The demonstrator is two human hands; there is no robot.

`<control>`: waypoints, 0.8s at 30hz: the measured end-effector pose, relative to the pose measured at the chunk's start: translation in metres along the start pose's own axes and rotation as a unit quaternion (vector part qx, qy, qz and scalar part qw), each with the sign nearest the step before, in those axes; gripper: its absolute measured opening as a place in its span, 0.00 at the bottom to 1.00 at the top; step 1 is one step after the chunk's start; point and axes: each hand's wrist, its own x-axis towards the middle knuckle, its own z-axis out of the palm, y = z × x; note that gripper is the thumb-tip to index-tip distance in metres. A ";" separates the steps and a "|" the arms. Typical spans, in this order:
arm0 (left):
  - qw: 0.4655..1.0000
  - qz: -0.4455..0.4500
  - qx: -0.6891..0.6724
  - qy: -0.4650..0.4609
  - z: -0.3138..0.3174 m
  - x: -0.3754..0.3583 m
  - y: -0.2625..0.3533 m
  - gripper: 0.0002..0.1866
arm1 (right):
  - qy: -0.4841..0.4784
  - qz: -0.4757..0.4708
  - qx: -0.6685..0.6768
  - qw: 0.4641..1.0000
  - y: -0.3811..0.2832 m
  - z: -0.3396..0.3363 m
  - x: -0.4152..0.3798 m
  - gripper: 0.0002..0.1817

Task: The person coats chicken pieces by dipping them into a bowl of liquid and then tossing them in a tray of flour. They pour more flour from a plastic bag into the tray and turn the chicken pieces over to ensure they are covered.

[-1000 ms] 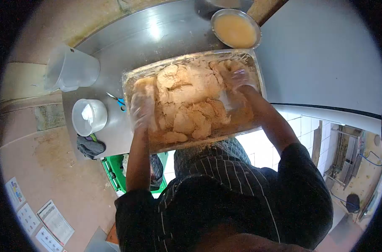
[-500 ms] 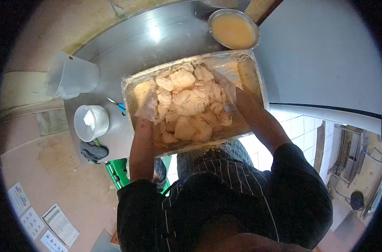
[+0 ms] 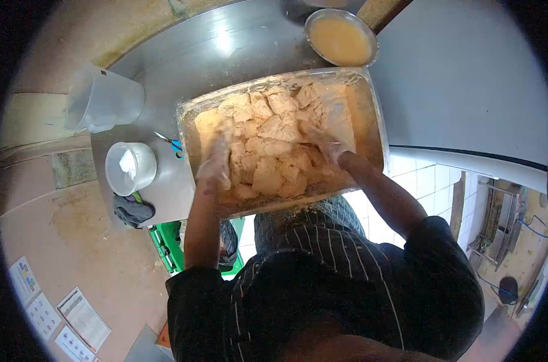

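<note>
A deep metal tray [image 3: 379,130] holds a heap of flour-coated pieces [image 3: 278,128], possibly chicken, with loose breading around them. Both my hands wear clear plastic gloves. Along the left side of the heap, my left hand [image 3: 218,155] lies with its fingers stretched out, somewhat blurred. My right hand [image 3: 323,142] reaches in from the right, fingers extended against the coated pieces. Neither hand is closed round a piece. The fingertips are partly lost against the pale coating.
Behind the tray stands a metal bowl of cloudy orange liquid [image 3: 340,39]. On the steel counter [image 3: 183,66] to the left are a clear plastic bucket [image 3: 114,99], a white-filled tub [image 3: 142,172], blue-handled scissors [image 3: 176,145] and a dark cloth [image 3: 132,211]. A pale panel [image 3: 461,78] borders the right.
My right hand has moved left onto the heap, and my left hand has shifted slightly along its side. The coated pieces lie differently, with more loose breading bare at the right.
</note>
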 end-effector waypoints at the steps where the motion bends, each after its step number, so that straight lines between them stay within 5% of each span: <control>1: 0.997 -0.049 -0.055 -0.037 0.013 0.008 -0.020 0.36 | -0.026 -0.017 -0.007 0.999 -0.044 -0.021 -0.011 0.33; 3: 0.977 -0.122 -0.149 -0.095 0.032 0.026 -0.058 0.37 | -0.047 -0.033 -0.015 0.998 -0.092 -0.036 -0.007 0.34; 4: 0.976 -0.121 -0.147 -0.101 0.037 0.017 -0.049 0.37 | -0.046 0.059 0.277 0.958 -0.081 -0.022 0.010 0.32; 5: 0.974 -0.108 -0.165 -0.113 0.042 -0.007 -0.025 0.37 | -0.040 0.144 0.543 0.826 -0.070 -0.012 0.019 0.31; 9: 0.958 -0.055 -0.234 -0.155 0.069 -0.092 0.094 0.35 | -0.066 0.129 0.585 0.798 -0.058 -0.013 0.022 0.32; 13: 0.906 -0.077 -0.370 -0.189 0.037 -0.046 0.034 0.30 | -0.028 0.152 0.618 0.771 -0.073 -0.047 -0.015 0.34; 15: 0.976 0.032 -0.206 -0.069 0.032 -0.052 0.039 0.29 | 0.020 0.159 0.649 0.744 -0.069 -0.067 -0.041 0.34; 16: 0.977 -0.071 -0.200 -0.003 0.049 -0.095 0.099 0.29 | 0.085 0.151 0.660 0.731 -0.075 -0.079 -0.061 0.35; 20: 0.993 0.032 -0.024 0.107 0.033 -0.110 0.103 0.33 | 0.141 0.187 0.606 0.760 -0.075 -0.117 -0.077 0.35; 22: 0.982 0.090 0.028 0.161 0.019 -0.089 0.080 0.32 | 0.266 0.193 0.458 0.826 -0.076 -0.124 -0.063 0.35; 24: 0.969 0.129 0.064 0.200 0.009 -0.066 0.056 0.30 | 0.211 0.125 0.406 0.881 0.039 -0.079 -0.017 0.32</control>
